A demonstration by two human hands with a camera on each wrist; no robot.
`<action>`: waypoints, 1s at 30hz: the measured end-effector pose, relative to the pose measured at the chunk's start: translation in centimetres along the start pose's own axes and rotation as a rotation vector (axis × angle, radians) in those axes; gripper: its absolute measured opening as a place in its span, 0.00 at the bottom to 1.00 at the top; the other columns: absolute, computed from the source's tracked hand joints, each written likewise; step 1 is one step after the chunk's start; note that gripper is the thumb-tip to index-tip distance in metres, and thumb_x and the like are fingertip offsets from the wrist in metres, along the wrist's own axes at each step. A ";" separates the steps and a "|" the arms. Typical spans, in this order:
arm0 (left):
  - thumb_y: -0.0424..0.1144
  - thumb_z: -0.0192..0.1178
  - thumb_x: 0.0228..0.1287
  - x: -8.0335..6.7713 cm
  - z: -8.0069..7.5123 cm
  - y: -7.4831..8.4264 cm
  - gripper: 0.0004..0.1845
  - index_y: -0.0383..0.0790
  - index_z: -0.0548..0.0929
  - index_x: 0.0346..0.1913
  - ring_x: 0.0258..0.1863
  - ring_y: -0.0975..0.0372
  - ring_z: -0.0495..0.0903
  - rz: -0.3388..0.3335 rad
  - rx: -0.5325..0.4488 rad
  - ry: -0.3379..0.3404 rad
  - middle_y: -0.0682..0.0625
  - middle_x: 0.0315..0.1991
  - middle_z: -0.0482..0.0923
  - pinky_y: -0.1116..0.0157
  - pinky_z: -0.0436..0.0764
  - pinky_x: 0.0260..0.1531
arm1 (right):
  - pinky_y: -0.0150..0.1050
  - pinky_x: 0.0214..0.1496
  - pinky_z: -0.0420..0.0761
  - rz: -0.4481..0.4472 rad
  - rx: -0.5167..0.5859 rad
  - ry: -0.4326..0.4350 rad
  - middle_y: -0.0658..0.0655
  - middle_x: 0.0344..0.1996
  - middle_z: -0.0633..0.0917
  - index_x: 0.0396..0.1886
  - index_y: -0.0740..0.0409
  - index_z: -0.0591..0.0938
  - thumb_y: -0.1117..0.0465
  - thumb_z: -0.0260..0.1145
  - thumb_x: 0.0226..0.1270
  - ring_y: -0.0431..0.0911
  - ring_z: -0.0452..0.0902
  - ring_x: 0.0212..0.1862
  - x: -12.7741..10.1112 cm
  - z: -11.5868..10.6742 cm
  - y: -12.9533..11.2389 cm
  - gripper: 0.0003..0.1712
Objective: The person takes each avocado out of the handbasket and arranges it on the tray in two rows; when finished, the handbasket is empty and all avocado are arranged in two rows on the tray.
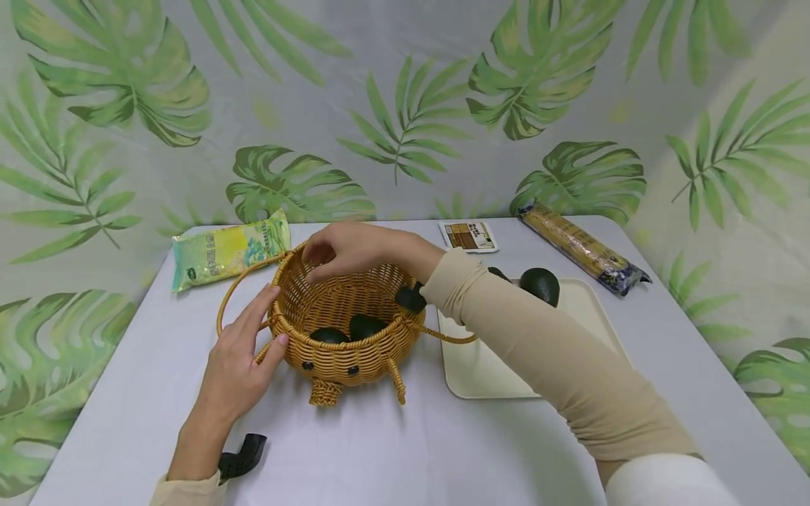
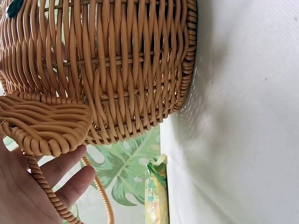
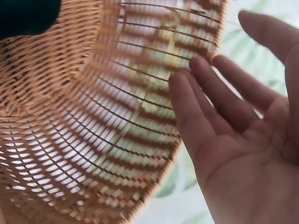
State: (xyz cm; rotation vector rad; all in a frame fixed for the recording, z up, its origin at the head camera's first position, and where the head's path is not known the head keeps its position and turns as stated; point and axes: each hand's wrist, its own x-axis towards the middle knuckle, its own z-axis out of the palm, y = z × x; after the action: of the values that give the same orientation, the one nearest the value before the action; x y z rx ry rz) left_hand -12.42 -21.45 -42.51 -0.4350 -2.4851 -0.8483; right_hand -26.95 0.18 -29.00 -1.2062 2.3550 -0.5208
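A woven wicker basket (image 1: 354, 362) with loop handles and an animal face stands on the table. Two dark green avocados (image 1: 329, 335) lie on its bottom; part of one avocado (image 3: 28, 16) shows in the right wrist view. My left hand (image 1: 243, 351) rests against the basket's left side, its fingers nearly straight at the rim beside a handle (image 2: 44, 184). Over the far left rim hovers my right hand (image 1: 348, 249), with relaxed fingers and nothing in them. In the right wrist view its fingertips (image 3: 180, 84) are close to the wicker wall.
Right of the basket, a cream tray (image 1: 588, 309) carries an avocado (image 1: 540, 286) and another dark one, mostly hidden by my right sleeve. Behind lie a yellow-green packet (image 1: 230, 251), a small white-and-brown pack (image 1: 469, 237) and a long noodle-like packet (image 1: 579, 246).
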 end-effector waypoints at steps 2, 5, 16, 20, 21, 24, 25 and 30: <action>0.41 0.59 0.69 0.0 0.0 -0.1 0.36 0.48 0.65 0.80 0.73 0.47 0.69 -0.002 0.000 -0.002 0.47 0.77 0.67 0.39 0.72 0.61 | 0.33 0.61 0.78 -0.013 -0.018 -0.066 0.53 0.59 0.84 0.68 0.58 0.78 0.48 0.65 0.75 0.41 0.80 0.59 0.7 0.5 -0.1 0.29; 0.41 0.60 0.69 -0.1 0.0 -0.2 0.37 0.50 0.64 0.80 0.73 0.47 0.69 -0.006 -0.003 -0.005 0.46 0.77 0.67 0.39 0.72 0.61 | 0.31 0.59 0.78 -0.037 -0.036 -0.145 0.51 0.59 0.84 0.68 0.56 0.79 0.48 0.65 0.75 0.39 0.80 0.58 1.6 1.2 -0.3 0.28; 0.41 0.60 0.70 -0.4 0.2 -0.3 0.36 0.50 0.64 0.80 0.74 0.48 0.69 0.008 0.000 -0.002 0.46 0.76 0.68 0.39 0.72 0.62 | 0.29 0.61 0.77 -0.047 -0.012 -0.347 0.50 0.59 0.84 0.67 0.56 0.80 0.50 0.68 0.73 0.39 0.79 0.60 3.9 2.5 -0.1 0.27; 0.41 0.60 0.69 -0.4 0.3 -0.2 0.36 0.50 0.64 0.80 0.74 0.48 0.69 0.007 -0.002 -0.002 0.47 0.76 0.68 0.39 0.72 0.63 | 0.29 0.60 0.77 -0.085 0.055 -0.371 0.51 0.58 0.85 0.64 0.56 0.82 0.52 0.72 0.69 0.39 0.80 0.59 4.6 3.6 1.0 0.27; 0.41 0.60 0.69 -0.4 0.3 -0.2 0.36 0.49 0.65 0.80 0.74 0.48 0.69 0.009 -0.001 0.000 0.47 0.76 0.68 0.39 0.72 0.63 | 0.28 0.60 0.77 -0.088 0.064 -0.373 0.51 0.57 0.85 0.63 0.56 0.82 0.51 0.73 0.69 0.38 0.80 0.59 4.7 3.9 1.2 0.27; 0.41 0.60 0.69 -0.4 0.2 -0.1 0.36 0.48 0.65 0.79 0.74 0.49 0.69 0.013 0.006 0.008 0.48 0.76 0.68 0.40 0.72 0.63 | 0.27 0.59 0.77 -0.064 0.085 -0.412 0.50 0.56 0.85 0.63 0.55 0.82 0.51 0.74 0.66 0.38 0.80 0.58 5.1 4.7 1.7 0.28; 0.41 0.60 0.69 -0.3 0.2 -0.1 0.36 0.48 0.65 0.79 0.74 0.49 0.69 0.014 0.008 0.010 0.48 0.76 0.68 0.40 0.72 0.63 | 0.27 0.59 0.77 -0.049 0.082 -0.432 0.49 0.55 0.85 0.63 0.54 0.81 0.51 0.74 0.66 0.37 0.80 0.58 5.2 4.9 1.8 0.28; 0.41 0.59 0.69 0.0 0.0 -0.1 0.36 0.50 0.64 0.80 0.74 0.49 0.69 0.013 0.016 0.015 0.48 0.76 0.68 0.40 0.73 0.63 | 0.26 0.60 0.76 0.030 0.046 -0.539 0.48 0.59 0.83 0.66 0.51 0.80 0.54 0.75 0.64 0.37 0.77 0.60 5.3 5.3 1.8 0.31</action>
State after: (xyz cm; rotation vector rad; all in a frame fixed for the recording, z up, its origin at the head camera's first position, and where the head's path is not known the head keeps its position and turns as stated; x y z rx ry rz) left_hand -12.41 -21.52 -42.58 -0.4370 -2.4717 -0.8225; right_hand -28.06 -3.83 -35.43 -1.1186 1.8880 -0.2007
